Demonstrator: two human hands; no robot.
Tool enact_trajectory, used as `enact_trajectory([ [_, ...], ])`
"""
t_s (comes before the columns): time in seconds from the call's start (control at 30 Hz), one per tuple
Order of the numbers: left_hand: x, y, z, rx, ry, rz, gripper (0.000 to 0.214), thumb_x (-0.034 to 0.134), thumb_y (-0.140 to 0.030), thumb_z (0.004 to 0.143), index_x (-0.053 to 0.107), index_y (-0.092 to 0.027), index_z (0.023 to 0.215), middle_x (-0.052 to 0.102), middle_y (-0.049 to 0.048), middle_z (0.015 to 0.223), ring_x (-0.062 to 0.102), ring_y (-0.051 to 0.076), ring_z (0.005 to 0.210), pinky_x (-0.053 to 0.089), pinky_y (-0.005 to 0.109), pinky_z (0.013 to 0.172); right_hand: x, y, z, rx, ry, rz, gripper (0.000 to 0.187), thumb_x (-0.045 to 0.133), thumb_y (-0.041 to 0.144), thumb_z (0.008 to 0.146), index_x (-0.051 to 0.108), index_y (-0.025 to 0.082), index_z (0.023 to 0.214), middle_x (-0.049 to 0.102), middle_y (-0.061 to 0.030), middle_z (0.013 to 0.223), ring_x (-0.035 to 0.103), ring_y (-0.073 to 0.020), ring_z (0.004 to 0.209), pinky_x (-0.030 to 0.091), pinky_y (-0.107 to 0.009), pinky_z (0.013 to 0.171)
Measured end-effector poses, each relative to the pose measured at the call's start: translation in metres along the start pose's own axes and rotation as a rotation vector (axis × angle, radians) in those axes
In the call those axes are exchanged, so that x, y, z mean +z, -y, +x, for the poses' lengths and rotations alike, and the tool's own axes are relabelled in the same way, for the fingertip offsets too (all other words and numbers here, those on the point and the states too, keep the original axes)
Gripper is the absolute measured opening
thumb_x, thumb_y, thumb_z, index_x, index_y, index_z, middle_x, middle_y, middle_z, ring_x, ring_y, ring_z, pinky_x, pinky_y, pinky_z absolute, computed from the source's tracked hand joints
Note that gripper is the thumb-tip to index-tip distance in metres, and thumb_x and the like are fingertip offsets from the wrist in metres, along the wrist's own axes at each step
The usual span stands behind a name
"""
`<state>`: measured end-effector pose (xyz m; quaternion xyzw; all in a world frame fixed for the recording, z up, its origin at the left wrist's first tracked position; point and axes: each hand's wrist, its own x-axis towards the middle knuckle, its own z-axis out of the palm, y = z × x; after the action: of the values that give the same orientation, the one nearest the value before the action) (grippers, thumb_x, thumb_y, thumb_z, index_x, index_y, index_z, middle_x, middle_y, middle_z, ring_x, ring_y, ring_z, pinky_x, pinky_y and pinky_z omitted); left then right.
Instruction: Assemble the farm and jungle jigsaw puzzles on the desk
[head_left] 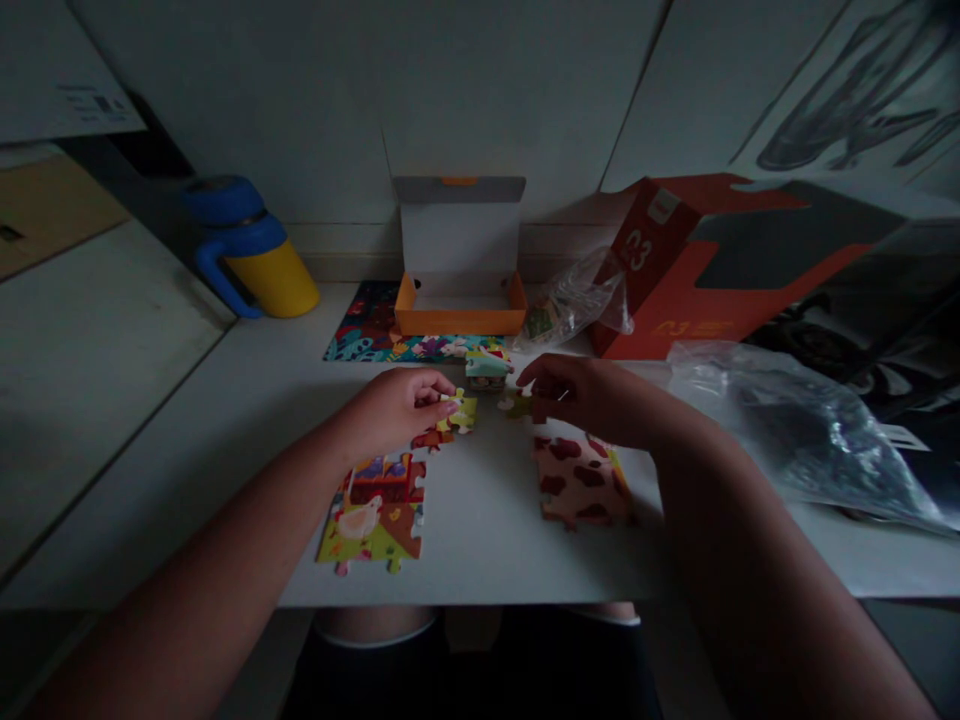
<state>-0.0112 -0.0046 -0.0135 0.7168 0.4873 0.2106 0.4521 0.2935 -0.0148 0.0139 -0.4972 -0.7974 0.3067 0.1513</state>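
Observation:
My left hand [397, 408] is closed in a pinch on a yellow-green puzzle piece [463, 410] just above a joined block of puzzle pieces [375, 508] with a white hen on it. My right hand [592, 398] has its fingers curled onto a small dark green puzzle piece [516, 404] lying on the white table [480, 540]. Below that hand lies a second joined block, pink with dark red spots [576, 480]. A small stack of loose pieces [487, 366] sits between and beyond both hands.
An open orange-and-white box [460, 262] stands on a colourful picture sheet [360, 330] at the back. A blue-and-yellow jug [251, 250] is at the back left. A red carton [697, 270] and two clear plastic bags [577, 298] [802, 430] are on the right.

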Motion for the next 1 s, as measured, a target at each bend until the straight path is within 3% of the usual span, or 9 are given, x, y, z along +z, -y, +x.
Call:
enact_trajectory([
  [0.1,0.001,0.0,0.0,0.011,-0.004,0.0,0.023,0.069,-0.039,0.089,0.069,-0.02,0.103,0.076,0.004,0.088,0.071,0.018,0.077,0.052,0.028,0.067,-0.024,-0.013,-0.009,0.076,-0.024,0.036,0.031,0.066,0.034,0.096,0.071,0.023,0.124,0.081,-0.0058,0.094,0.074,-0.0196,0.082,0.055,-0.03,0.072],
  [0.3,0.002,0.004,0.001,0.016,0.011,-0.016,0.024,0.071,-0.042,0.089,0.07,-0.022,0.103,0.077,0.0043,0.089,0.071,0.018,0.077,0.053,0.028,0.064,-0.051,-0.041,-0.027,0.155,0.207,-0.093,0.023,0.067,0.033,0.093,0.077,0.025,0.113,0.082,-0.0054,0.097,0.076,-0.0211,0.086,0.056,-0.032,0.077],
  [0.47,0.002,0.005,0.001,0.0,0.015,-0.008,0.028,0.072,-0.044,0.088,0.071,-0.022,0.104,0.076,0.004,0.088,0.071,0.019,0.078,0.054,0.029,0.065,-0.046,-0.054,-0.025,0.213,0.206,-0.178,0.024,0.072,0.028,0.089,0.078,0.027,0.112,0.082,-0.0044,0.109,0.076,-0.0212,0.091,0.056,-0.033,0.081],
  [0.6,0.001,0.006,0.002,-0.008,0.019,-0.011,0.03,0.072,-0.046,0.087,0.07,-0.022,0.104,0.076,0.0043,0.09,0.072,0.019,0.078,0.055,0.029,0.065,-0.041,-0.052,-0.023,0.269,0.193,-0.257,0.026,0.079,0.034,0.087,0.079,0.026,0.111,0.081,-0.005,0.112,0.076,-0.023,0.096,0.055,-0.034,0.082],
  [0.8,0.002,0.008,0.003,0.003,0.016,0.001,0.032,0.072,-0.048,0.086,0.069,-0.021,0.104,0.076,0.0043,0.087,0.07,0.018,0.073,0.054,0.029,0.063,-0.036,-0.056,-0.022,0.263,0.15,-0.318,0.036,0.083,0.053,0.083,0.079,0.025,0.105,0.081,-0.0058,0.107,0.074,-0.0232,0.088,0.052,-0.034,0.074],
  [1.0,0.002,0.004,0.001,0.003,0.018,-0.005,0.032,0.072,-0.048,0.087,0.069,-0.021,0.104,0.075,0.0038,0.085,0.069,0.018,0.071,0.053,0.028,0.06,-0.032,-0.062,-0.018,0.28,0.177,-0.316,0.036,0.087,0.051,0.08,0.078,0.023,0.101,0.081,-0.0062,0.1,0.073,-0.0234,0.085,0.053,-0.034,0.073],
])
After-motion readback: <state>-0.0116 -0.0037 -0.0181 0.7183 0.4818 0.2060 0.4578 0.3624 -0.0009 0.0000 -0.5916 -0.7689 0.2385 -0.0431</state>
